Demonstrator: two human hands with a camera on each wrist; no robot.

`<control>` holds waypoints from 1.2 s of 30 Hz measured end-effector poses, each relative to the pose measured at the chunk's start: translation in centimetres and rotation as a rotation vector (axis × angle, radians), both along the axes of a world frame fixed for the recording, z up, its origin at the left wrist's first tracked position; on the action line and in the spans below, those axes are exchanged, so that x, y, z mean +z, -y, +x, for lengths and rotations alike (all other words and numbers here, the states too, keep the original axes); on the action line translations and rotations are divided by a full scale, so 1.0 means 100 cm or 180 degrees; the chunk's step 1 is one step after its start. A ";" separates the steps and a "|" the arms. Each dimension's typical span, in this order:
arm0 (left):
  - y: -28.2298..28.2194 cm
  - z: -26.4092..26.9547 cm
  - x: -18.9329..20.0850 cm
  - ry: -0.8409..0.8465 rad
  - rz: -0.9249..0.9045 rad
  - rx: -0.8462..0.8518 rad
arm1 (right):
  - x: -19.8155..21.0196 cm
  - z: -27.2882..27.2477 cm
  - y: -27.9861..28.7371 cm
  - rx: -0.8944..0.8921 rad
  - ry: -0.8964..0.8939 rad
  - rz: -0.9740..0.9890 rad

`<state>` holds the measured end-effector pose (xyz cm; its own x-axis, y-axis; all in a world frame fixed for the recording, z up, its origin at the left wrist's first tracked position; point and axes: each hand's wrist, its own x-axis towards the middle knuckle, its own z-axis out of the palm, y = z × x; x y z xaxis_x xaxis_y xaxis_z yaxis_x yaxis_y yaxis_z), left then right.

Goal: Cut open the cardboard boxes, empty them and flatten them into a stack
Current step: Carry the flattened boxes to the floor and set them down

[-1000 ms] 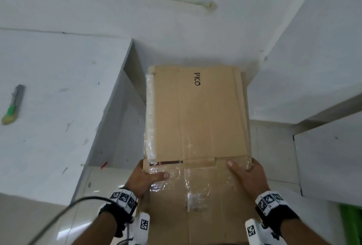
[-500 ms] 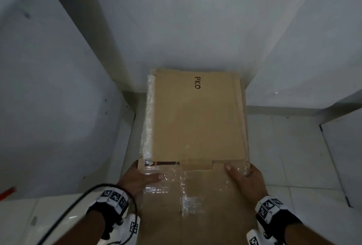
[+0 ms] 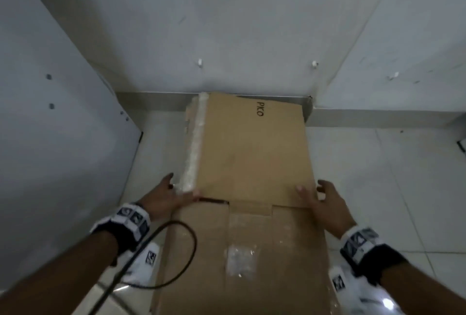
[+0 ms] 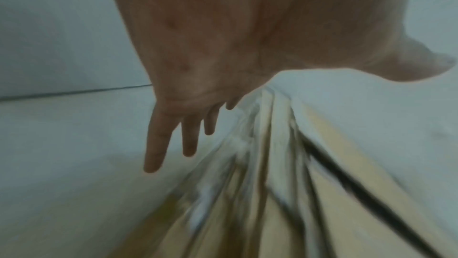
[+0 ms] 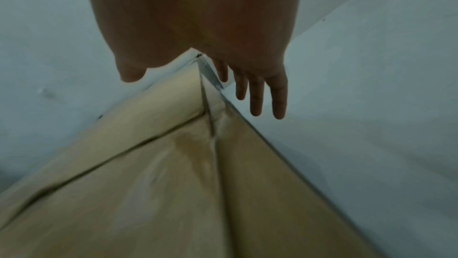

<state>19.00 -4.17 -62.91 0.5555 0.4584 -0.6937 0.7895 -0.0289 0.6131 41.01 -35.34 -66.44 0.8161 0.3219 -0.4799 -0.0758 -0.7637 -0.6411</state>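
A flattened brown cardboard box [image 3: 252, 153] marked "PICO" lies on the tiled floor, its far end against the wall's skirting. More flattened cardboard layers show under it along the taped left edge [image 4: 247, 203]. My left hand [image 3: 171, 193] is at the stack's left edge with fingers [image 4: 158, 144] straight and spread beside it and the thumb over the top sheet. At the right edge [image 5: 148, 184] my right hand [image 3: 320, 196] is the same, its fingers [image 5: 277, 95] hanging straight past the side. Neither hand grips anything.
A white wall [image 3: 239, 24] stands behind the stack and a grey-white panel [image 3: 50, 138] rises on the left. Pale floor tiles [image 3: 390, 176] stretch to the right. A black cable [image 3: 186, 251] loops over the near left part of the cardboard.
The cardboard has gone down from the gap between the white surfaces to the floor by the wall. Both hands have let go of its edges, and their fingers are now straight.
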 end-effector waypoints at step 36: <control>0.127 -0.170 -0.064 0.0655 -0.0414 0.0629 | -0.022 -0.111 0.097 0.0024 -0.0898 0.0770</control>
<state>1.96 -16.84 -69.33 0.5994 0.4863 -0.6358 0.6308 0.2020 0.7492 29.86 -45.05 -68.67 0.6597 0.4590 -0.5950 -0.2704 -0.5937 -0.7579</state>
